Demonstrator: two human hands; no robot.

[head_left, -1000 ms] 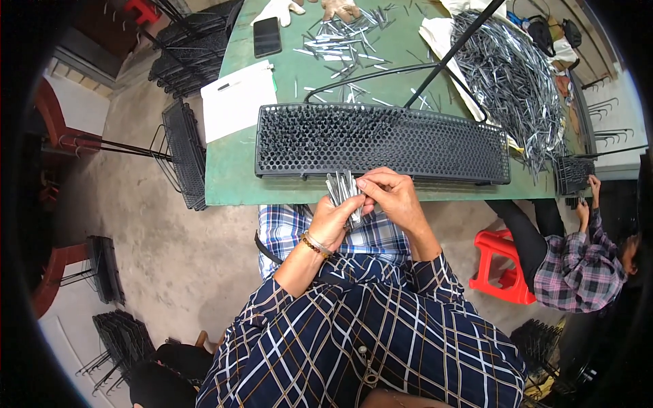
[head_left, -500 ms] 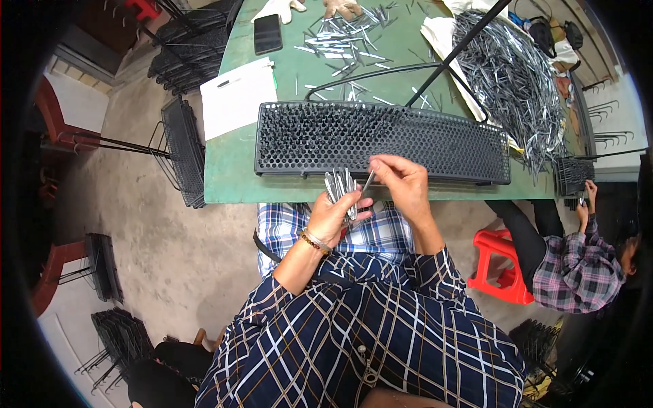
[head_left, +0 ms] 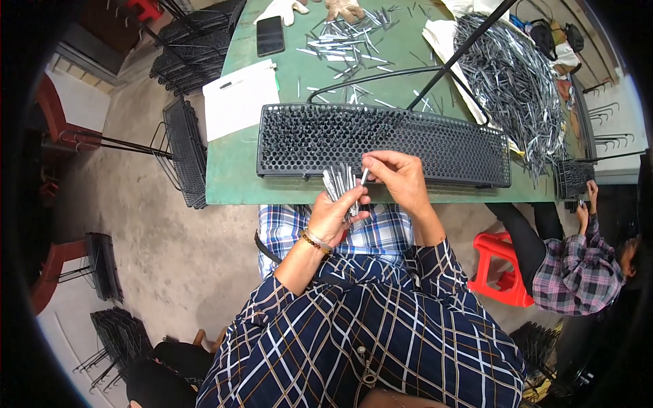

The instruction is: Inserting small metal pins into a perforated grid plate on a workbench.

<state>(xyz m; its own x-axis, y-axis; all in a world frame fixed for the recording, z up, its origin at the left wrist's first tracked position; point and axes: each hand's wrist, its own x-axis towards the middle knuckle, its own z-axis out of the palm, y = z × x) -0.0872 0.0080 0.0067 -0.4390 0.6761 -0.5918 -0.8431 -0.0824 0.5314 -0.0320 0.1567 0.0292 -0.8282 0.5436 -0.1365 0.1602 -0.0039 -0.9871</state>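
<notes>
My left hand (head_left: pixel 333 214) is closed round a bundle of thin silvery metal rods (head_left: pixel 339 182), their tops fanning out above the fingers. Beside it, my right hand (head_left: pixel 398 178) pinches one slim metal rod (head_left: pixel 365 175) between thumb and forefinger, its lower end close to the left fingers. Both hands are at the table's near edge, just in front of a long black perforated rack (head_left: pixel 442 151) with a wire handle. Dark pieces stand in many holes of the rack's left half; the holes toward its right end look bare.
Loose rods (head_left: pixel 340 44) lie scattered on the green table (head_left: pixel 231 166), and a big heap of rods (head_left: pixel 507 78) fills a white sack at right. A phone (head_left: pixel 270 36), paper (head_left: pixel 241 102) and gloves (head_left: pixel 282 10) lie at left. A co-worker (head_left: pixel 578 272) sits right, near a red stool (head_left: pixel 500 268).
My right hand has shifted slightly left with its rod, nearer the bundle. The left hand stays in about the same place, still holding the rods.
</notes>
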